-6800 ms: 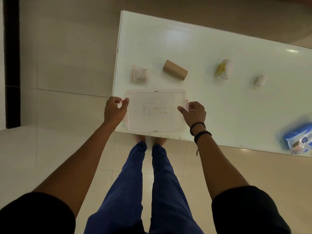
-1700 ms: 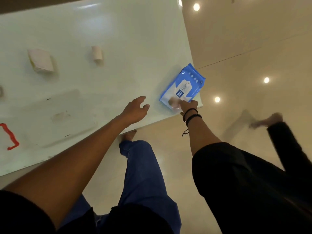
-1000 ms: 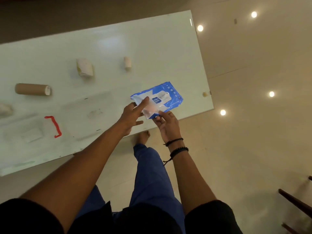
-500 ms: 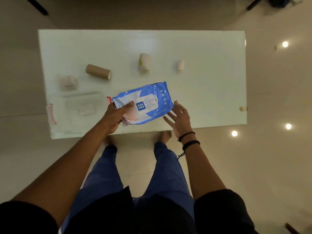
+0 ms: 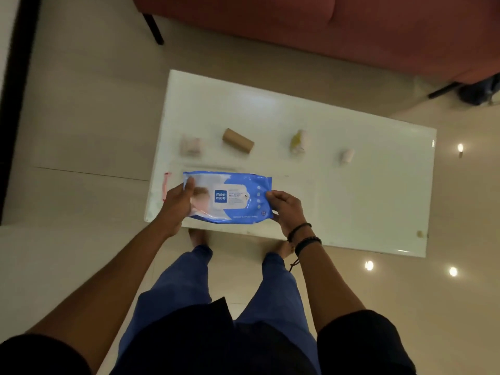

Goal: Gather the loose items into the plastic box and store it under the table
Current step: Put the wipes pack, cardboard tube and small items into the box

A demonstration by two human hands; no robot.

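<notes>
both hands held the blue wipes pack point(image 5: 230, 197) flat, just above the clear plastic box point(image 5: 176, 169) at the table's point(image 5: 351, 201) near left edge. the left hand point(image 5: 177, 203) gripped its left end, the right hand point(image 5: 286, 209) pinched its right end. a cardboard tube point(image 5: 238, 140) and three small rolls lay beyond.

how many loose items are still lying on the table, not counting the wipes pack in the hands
4, in a row behind the plastic box: pale packet far left, cardboard tube, yellow-white roll, small white roll right. A tiny speck sits near the right corner.
</notes>
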